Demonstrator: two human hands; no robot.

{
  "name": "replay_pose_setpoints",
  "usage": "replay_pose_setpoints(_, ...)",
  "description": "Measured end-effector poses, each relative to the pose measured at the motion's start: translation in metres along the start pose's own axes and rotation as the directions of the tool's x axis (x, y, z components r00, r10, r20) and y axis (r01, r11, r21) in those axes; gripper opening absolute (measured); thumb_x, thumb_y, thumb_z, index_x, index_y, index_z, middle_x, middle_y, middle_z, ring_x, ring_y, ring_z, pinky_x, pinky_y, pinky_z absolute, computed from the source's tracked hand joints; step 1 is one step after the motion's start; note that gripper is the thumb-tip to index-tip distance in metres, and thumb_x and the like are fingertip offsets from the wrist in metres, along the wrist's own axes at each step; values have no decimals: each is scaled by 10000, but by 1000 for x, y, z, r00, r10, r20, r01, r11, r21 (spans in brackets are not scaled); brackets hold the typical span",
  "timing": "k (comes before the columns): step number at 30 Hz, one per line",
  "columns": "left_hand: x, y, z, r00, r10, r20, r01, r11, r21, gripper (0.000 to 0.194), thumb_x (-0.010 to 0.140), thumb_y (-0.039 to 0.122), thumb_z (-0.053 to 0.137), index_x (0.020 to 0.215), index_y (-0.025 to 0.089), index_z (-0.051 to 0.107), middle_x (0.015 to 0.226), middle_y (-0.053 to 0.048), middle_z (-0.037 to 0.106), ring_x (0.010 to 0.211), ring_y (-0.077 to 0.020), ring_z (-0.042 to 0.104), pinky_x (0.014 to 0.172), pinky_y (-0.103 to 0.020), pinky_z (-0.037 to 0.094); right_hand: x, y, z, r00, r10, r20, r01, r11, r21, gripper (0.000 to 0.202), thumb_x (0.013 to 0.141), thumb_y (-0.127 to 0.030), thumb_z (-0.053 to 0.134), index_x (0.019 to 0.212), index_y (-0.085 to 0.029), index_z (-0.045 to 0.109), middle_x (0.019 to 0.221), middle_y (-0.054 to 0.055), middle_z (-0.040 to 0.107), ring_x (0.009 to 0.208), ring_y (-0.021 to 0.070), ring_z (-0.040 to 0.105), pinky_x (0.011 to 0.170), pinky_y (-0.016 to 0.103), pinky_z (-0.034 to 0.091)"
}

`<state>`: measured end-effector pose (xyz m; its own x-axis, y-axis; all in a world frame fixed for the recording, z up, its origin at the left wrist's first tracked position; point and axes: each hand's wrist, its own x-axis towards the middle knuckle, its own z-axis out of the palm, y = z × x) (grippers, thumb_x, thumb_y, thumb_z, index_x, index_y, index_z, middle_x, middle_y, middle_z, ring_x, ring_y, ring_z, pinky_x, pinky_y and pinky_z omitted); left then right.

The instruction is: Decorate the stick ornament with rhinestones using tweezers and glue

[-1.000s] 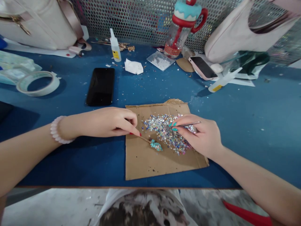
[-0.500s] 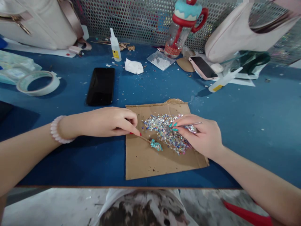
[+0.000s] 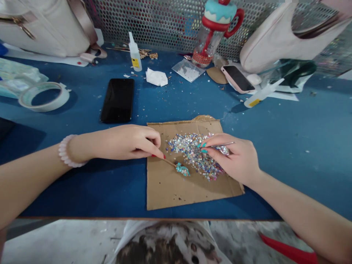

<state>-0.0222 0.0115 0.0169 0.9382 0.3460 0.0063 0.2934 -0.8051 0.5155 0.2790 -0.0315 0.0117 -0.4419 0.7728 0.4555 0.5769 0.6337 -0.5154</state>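
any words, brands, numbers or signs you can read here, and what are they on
No text can be read.
Nozzle bottle near the mesh: yellow label, dark marks too small to read.
Nozzle bottle by the pink-cased phone: yellow label, too blurred to read.
Roll of tape: any print is too blurred to read.
Black phone: dark screen, no text visible.
Cardboard: no writing visible.

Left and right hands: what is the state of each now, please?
Left hand: closed, holding a thin brown stick with a turquoise, glittering tip.
Right hand: closed, holding a slim, silvery metal tool.
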Motion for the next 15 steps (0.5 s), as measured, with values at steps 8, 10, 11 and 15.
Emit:
replay_pose_setpoints(8, 0, 0, 0, 1000, 0, 6, 0, 1000, 4, 282, 971, 200, 458, 1153, 286, 656, 994, -43, 605, 826, -114, 563, 715, -199, 418, 0, 0, 0, 1000, -13, -8, 13, 1000, -1, 100, 863, -178, 616, 790, -233, 655, 783, -8, 738, 769, 154, 720, 683, 261, 582)
replay_pose_setpoints(10, -1, 0, 0, 1000, 3, 8, -3, 1000, 7, 286, 972, 197, 454, 1157, 286, 653, 997, -44, 602, 827, -114, 561, 714, -200, 417, 0, 0, 0, 1000, -8, -4, 8, 1000, 0, 105, 869, -188, 610, 789, -238, 655, 782, -10, 738, 772, 156, 721, 687, 266, 585)
replay_pose_setpoints(11, -1, 0, 0, 1000, 3, 9, -3, 1000, 8, 288, 973, 196, 452, 1161, 288, 651, 1000, -45, 601, 829, -115, 559, 714, -201, 417, 0, 0, 0, 1000, -3, 0, 3, 1000, -2, 106, 870, -192, 607, 789, -240, 655, 782, -10, 739, 774, 158, 721, 690, 270, 587)
replay_pose_setpoints(15, 0, 0, 0, 1000, 2, 9, -2, 1000, 7, 288, 971, 192, 455, 1159, 286, 652, 998, -46, 601, 828, -115, 558, 713, -201, 417, 0, -1, 0, 1000, -10, 1, 10, 1000, -3, 101, 864, -183, 615, 791, -239, 656, 778, -8, 738, 774, 158, 721, 690, 268, 587)
